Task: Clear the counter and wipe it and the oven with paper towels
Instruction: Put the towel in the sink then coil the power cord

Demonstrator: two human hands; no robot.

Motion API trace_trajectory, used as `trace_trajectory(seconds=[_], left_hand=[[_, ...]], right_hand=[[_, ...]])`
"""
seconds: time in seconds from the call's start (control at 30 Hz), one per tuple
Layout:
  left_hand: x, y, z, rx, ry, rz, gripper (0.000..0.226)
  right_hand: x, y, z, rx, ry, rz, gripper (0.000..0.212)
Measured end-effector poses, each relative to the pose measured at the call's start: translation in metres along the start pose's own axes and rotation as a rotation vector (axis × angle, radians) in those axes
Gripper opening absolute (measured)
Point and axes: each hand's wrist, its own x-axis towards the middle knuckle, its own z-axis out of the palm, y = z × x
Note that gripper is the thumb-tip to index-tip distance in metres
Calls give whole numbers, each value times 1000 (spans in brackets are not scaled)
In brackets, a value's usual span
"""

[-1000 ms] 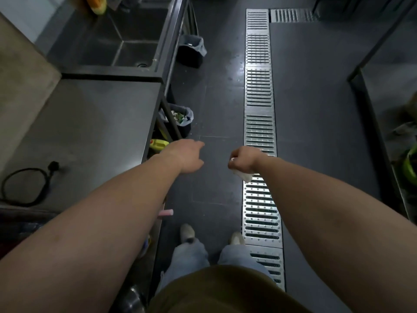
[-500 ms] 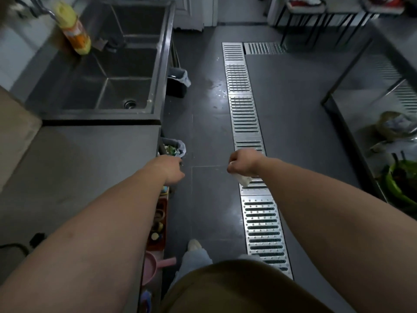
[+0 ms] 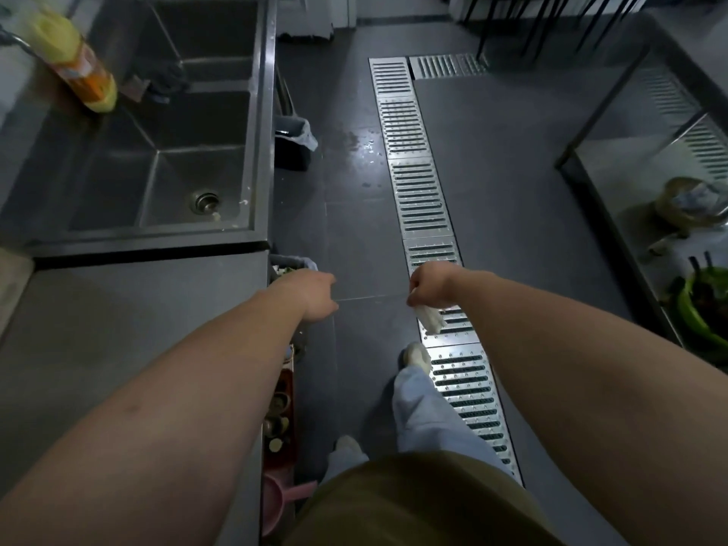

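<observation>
Hands over the aisle floor, beside the bench [image 3: 130, 329] edge.
Right hand [image 3: 429, 287] fingers curled tight around a paper towel [image 3: 430, 323]; left hand [image 3: 315, 295] finger spread cannot be told.

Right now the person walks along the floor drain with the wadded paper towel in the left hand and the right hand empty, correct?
Not quite: the hands are swapped. The head view shows the right hand gripping the wadded paper towel above the floor drain, while the left hand holds nothing. The rest stands.
</observation>
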Motion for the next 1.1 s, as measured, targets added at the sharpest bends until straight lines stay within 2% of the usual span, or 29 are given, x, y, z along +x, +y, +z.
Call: trace_trajectory(seconds=[0.3,0.43,0.7,0.87,1.1], left_hand=[[85,-9,-86,-15,-50,-143,34],[138,8,-129,-48,-40,-190,49],[226,56,-204,-49,-6,-38,61],[272,39,-247,-37,17,-72,60],[342,-24,-284,-72,-41,-158,62]], right_hand=[[118,44,-88,29,-7,-108,31],[161,74,-129,36,-29,-138,31],[233,106,-207,46,-24,-187,30],[273,109,-246,42,8,-210,32],[347,105,-308,-3,-1,-181,30]])
